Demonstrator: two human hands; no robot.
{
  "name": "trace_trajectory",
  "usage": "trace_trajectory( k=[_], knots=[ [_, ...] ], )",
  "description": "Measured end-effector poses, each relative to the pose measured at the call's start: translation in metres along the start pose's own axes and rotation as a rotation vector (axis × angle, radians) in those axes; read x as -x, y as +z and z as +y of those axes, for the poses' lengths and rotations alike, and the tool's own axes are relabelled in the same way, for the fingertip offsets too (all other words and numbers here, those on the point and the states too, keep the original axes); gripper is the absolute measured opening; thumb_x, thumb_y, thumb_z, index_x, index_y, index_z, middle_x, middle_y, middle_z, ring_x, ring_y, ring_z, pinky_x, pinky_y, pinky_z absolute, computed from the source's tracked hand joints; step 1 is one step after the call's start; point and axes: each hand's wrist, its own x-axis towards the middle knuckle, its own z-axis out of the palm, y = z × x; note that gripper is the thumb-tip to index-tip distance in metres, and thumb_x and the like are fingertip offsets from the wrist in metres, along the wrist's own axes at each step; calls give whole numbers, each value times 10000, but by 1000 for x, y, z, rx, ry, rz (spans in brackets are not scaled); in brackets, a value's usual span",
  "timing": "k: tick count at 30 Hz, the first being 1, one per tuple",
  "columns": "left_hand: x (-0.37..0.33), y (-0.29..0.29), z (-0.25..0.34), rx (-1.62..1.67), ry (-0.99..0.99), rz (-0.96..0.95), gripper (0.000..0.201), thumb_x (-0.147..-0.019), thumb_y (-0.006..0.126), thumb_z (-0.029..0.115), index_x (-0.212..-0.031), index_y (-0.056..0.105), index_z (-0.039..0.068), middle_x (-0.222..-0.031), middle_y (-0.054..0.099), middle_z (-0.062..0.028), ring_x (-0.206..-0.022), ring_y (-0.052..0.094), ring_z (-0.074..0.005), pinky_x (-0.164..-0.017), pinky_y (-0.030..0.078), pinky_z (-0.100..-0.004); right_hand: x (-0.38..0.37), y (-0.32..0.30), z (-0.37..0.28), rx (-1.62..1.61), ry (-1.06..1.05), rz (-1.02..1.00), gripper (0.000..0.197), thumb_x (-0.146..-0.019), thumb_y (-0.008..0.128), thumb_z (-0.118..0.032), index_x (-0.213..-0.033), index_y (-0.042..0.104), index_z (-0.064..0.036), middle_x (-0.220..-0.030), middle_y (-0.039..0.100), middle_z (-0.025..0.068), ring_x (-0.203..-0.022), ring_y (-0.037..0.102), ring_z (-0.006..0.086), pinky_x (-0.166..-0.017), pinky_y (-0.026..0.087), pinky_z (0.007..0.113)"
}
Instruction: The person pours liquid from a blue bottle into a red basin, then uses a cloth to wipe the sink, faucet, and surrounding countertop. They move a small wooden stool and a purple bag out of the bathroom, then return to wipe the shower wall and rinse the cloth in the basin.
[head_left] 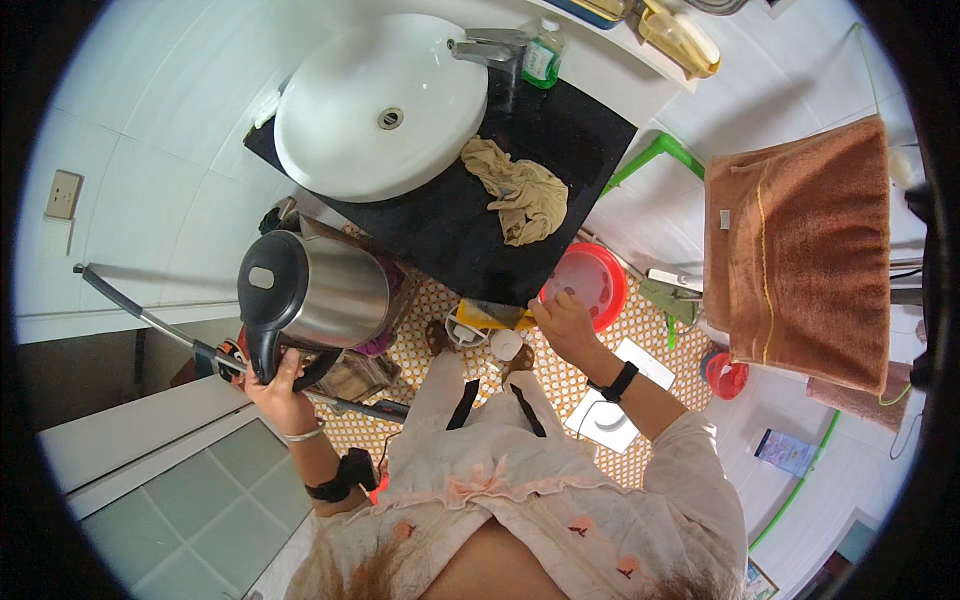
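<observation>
My left hand [280, 400] is closed round the black handle of a steel electric kettle [345, 295], which is lifted, its black lid facing up and left. A long metal pole [170, 325] passes behind that hand; whether I touch it cannot be told. My right hand [568, 328] is by the counter's front corner, partly over a red basin [612, 290]. Its fingers are curled at the end of a flat yellow packet [485, 314]. That packet extends left over a small white bin [465, 335], and part of it is hidden under the counter's edge.
A white oval sink [330, 150] rests on the black counter [440, 235]. Beside it lie a crumpled beige cloth [520, 195] and a green bottle [543, 60]. Brown towels [800, 260] hang at right. A white scale [610, 420] lies on the patterned floor [415, 330].
</observation>
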Motion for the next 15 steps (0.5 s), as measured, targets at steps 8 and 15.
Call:
trace_trajectory(
  k=[8,15],
  knots=[
    [18,-14,-1,-28,-80,131,139,-782,722,63,-774,586,34,-607,508,18,-499,410,-66,-480,307,-227,-6,-14,-22,-586,392,-50,238,-820,640,-147,-1015,630,-11,-825,642,125,-746,618,247,-641,489,345],
    [17,-20,-24,134,6,31,351,-874,617,351,-817,556,11,-595,493,-8,-494,426,-80,-450,315,-222,-106,-93,-137,-1481,41,-50,273,-821,712,-167,-1035,656,-7,-840,695,112,-730,643,123,-636,492,289]
  ],
)
